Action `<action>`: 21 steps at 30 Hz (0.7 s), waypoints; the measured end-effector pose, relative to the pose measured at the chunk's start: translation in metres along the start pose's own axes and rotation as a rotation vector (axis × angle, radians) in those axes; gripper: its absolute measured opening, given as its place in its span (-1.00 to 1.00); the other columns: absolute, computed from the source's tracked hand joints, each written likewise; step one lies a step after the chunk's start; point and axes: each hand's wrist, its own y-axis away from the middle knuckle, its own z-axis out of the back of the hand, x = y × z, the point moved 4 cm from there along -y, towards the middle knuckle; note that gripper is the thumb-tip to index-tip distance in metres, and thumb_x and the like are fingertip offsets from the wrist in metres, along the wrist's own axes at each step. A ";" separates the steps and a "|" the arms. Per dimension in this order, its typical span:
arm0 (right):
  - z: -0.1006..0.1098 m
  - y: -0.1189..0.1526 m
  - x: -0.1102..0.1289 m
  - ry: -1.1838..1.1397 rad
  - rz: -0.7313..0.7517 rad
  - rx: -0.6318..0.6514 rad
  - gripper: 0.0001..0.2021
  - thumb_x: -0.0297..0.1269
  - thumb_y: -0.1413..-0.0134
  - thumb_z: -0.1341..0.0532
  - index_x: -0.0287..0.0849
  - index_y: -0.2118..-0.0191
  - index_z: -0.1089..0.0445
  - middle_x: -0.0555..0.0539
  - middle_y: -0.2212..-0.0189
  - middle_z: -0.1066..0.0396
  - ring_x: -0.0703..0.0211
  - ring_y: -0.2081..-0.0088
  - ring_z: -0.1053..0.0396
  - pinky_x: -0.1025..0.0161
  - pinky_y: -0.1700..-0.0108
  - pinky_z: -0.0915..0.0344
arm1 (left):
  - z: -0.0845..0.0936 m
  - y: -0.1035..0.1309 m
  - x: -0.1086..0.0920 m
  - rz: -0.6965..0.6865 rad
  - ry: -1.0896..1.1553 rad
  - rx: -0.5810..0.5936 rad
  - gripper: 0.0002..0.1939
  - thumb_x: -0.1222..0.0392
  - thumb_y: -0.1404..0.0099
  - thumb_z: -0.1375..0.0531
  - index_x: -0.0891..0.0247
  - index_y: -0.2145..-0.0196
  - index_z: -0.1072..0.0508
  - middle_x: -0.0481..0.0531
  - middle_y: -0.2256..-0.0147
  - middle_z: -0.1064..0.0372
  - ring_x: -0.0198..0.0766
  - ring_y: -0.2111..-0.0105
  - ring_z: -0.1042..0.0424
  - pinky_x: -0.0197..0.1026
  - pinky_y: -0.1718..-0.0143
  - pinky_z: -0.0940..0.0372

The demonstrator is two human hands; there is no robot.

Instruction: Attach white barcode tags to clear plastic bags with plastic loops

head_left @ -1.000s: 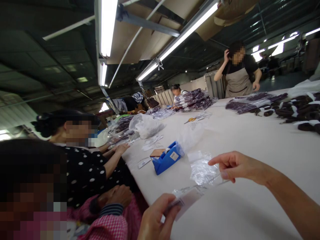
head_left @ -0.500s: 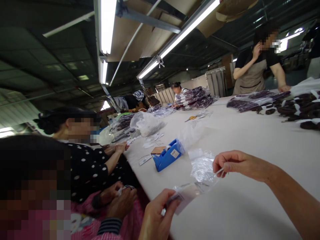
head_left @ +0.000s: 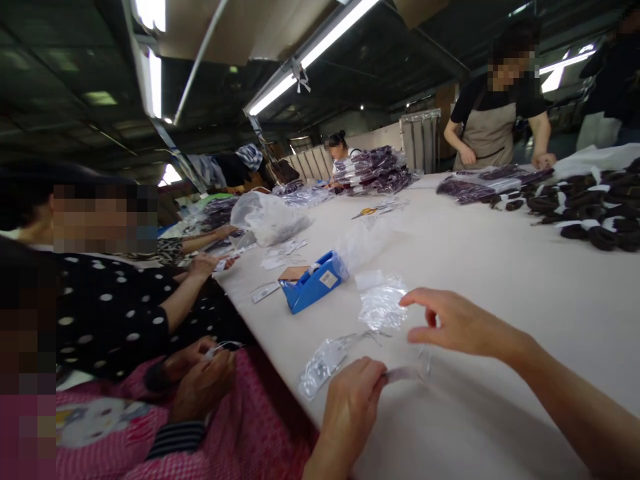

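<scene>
My left hand [head_left: 356, 400] is closed at the near table edge, pinching a small clear packet [head_left: 407, 373] that sticks out to the right and is blurred. Above and right of it, my right hand [head_left: 450, 320] has thumb and forefinger apart, with nothing between them. Its forefinger tip is at the edge of a pile of shiny clear bags [head_left: 384, 303] on the white table [head_left: 480, 267]. Beside my left hand lie flat clear packets with dark strings [head_left: 323, 363]. A blue tape dispenser [head_left: 313, 283] stands beyond them.
Yellow-handled scissors [head_left: 367, 212], a crumpled plastic bag [head_left: 267, 217] and paper tags [head_left: 285, 253] lie farther back. Dark bundles [head_left: 595, 207] are at the right. Several people are around the table; a co-worker's hands [head_left: 205, 377] are close at the left.
My right hand has let go of the white string and opened. My left hand has turned with the packet. Flat packets now show beside it, and the view has shifted.
</scene>
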 end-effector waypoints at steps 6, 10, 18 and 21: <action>-0.086 0.024 -0.002 0.241 0.337 0.107 -0.78 -0.21 -0.12 -0.25 -0.13 0.13 -0.43 -0.15 -0.04 -0.39 -0.06 -0.02 -0.30 0.07 -0.03 -0.16 | -0.030 0.009 0.019 0.057 0.140 -0.005 -0.80 0.27 -0.36 -0.03 0.23 0.37 -0.40 0.01 0.40 -0.41 -0.21 0.36 -0.40 -0.24 0.33 -0.23; -0.113 0.028 -0.019 0.356 0.332 0.049 -0.80 -0.42 -0.27 -0.04 -0.18 0.34 -0.36 -0.06 0.34 -0.42 0.11 0.27 -0.30 0.19 0.21 -0.13 | -0.033 0.015 0.018 0.124 0.306 -0.022 -0.86 0.25 -0.34 -0.07 0.20 0.32 -0.42 0.01 0.32 -0.43 -0.20 0.25 -0.41 -0.22 0.22 -0.28; -0.119 0.029 -0.015 0.390 0.303 0.017 -0.83 -0.48 -0.21 -0.05 -0.16 0.37 -0.30 -0.05 0.40 -0.36 0.10 0.33 -0.21 0.19 0.28 -0.01 | -0.052 0.033 0.013 0.510 0.898 -0.181 -0.46 0.39 -0.23 0.01 0.14 -0.16 -0.19 0.07 -0.21 -0.18 -0.17 -0.22 -0.14 0.01 -0.29 0.04; -0.121 0.031 -0.016 0.395 0.307 0.001 -0.84 -0.49 -0.20 -0.06 -0.15 0.36 -0.30 -0.06 0.39 -0.36 0.09 0.33 -0.20 0.18 0.29 0.01 | -0.050 0.033 0.008 0.526 0.803 -0.204 -0.61 0.34 -0.29 0.03 0.17 -0.03 -0.33 0.08 -0.06 -0.35 -0.15 -0.10 -0.29 -0.02 -0.20 -0.10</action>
